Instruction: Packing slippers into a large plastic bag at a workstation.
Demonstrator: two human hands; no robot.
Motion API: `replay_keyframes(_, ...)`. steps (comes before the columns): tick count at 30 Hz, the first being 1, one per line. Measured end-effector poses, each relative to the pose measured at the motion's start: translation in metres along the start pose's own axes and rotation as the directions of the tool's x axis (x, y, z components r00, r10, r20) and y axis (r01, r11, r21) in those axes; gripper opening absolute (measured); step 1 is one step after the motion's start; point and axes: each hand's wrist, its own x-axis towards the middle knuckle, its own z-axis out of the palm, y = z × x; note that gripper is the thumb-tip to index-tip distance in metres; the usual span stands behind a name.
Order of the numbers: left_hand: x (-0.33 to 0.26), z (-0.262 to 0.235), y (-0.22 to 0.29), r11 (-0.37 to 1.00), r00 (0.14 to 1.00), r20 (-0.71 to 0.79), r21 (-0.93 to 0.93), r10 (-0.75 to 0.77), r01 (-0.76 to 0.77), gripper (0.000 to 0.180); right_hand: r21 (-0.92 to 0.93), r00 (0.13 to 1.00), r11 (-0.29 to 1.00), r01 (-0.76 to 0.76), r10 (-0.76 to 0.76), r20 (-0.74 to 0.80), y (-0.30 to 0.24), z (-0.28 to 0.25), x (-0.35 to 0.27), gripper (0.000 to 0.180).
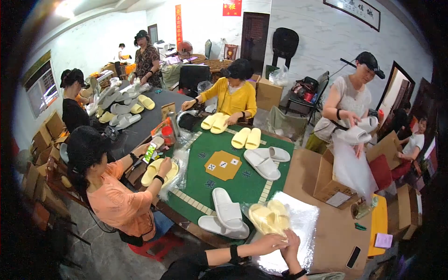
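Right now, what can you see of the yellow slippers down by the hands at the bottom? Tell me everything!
The yellow slippers are a pale, matching pair with broad straps, and look like soft foam or rubber. Shiny clear plastic seems to cover them. They lie tilted and close together, between a light grey pair and some shiny sheets. The left hand and right hand hold them at the near end. Whether they touch the table, I can't tell.

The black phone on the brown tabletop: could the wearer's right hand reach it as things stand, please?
Probably yes: only shiny plastic sheets and brown tabletop lie between the right hand and the phone, though it is busy with the yellow slippers.
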Motion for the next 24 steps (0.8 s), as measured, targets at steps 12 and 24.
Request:
replay_keyframes(12,-0.050,-0.245,0.092,0.858,-0.047,-0.887,0.429,0.459,0.283,0.075,0.084,0.986,0.993,-0.081,0.092,-0.138,0.009,-0.005,0.041,0.010)
replay_keyframes(24,-0.045,-0.080,0.013,0.767,0.645,0.496,0.598,-0.581,0.231,0.055,0.537,0.786,0.823,-0.185,0.451,-0.422,0.047,-0.052,0.057,0.015)
